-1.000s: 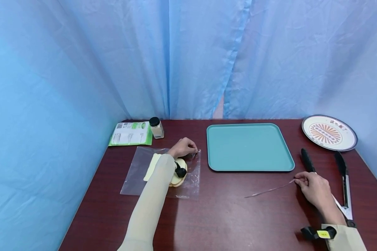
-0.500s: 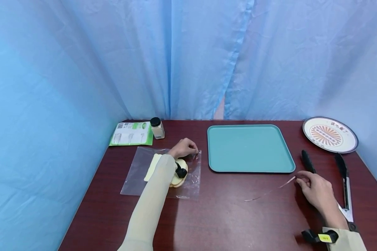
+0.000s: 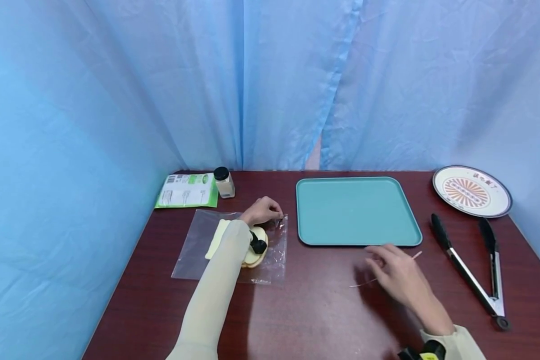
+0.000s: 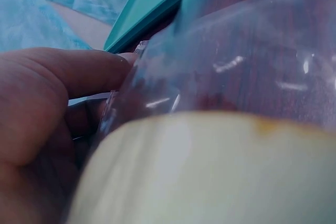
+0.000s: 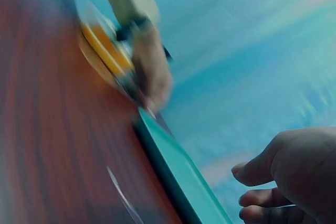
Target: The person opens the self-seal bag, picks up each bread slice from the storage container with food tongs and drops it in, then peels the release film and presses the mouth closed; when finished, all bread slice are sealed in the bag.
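Plastic bag (image 3: 232,246) lies flat on the table (image 3: 315,310) left of the teal tray (image 3: 357,211), with pale bread slices (image 3: 252,252) inside it. Your left hand (image 3: 263,211) pinches its top right corner; keep that pinch firm so the opening stays put. Your right hand (image 3: 398,272) hovers with fingers loosely apart, holding nothing, above the thin torn strip (image 3: 384,272). Steer it low across the table. Nothing sits on the tray or the plate (image 3: 471,190).
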Demonstrator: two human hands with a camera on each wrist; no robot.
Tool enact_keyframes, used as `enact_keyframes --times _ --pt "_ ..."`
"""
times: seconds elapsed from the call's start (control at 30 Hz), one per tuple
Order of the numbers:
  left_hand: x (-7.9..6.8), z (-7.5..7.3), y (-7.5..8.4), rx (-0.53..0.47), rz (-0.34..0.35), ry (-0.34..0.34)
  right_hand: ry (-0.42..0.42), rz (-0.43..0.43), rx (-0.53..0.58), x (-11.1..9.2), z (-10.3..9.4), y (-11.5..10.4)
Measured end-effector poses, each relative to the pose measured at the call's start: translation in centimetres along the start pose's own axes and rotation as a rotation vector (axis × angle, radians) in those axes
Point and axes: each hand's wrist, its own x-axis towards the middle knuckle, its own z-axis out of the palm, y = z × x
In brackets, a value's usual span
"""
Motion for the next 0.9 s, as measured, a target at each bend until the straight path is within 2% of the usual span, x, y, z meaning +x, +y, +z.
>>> enact_keyframes --times 0.33,0.53,0.73,0.9 --pt "0.2 0.1 0.0 0.019 0.005 0.011 -0.118 -0.207 0.095 1.2 4.3 -6.8" --pt "0.3 -0.1 -0.1 0.022 0.003 0.002 -0.188 -0.250 0.116 0.8 6.5 -9.4" --pt "0.3 -0.2 -0.1 0.038 0.002 0.006 -0.170 -0.364 0.140 1.3 8.0 -12.0" --pt "0.1 -0.2 -0.1 0.051 0.005 0.003 -0.122 -0.449 0.021 2.1 9.2 -14.0"
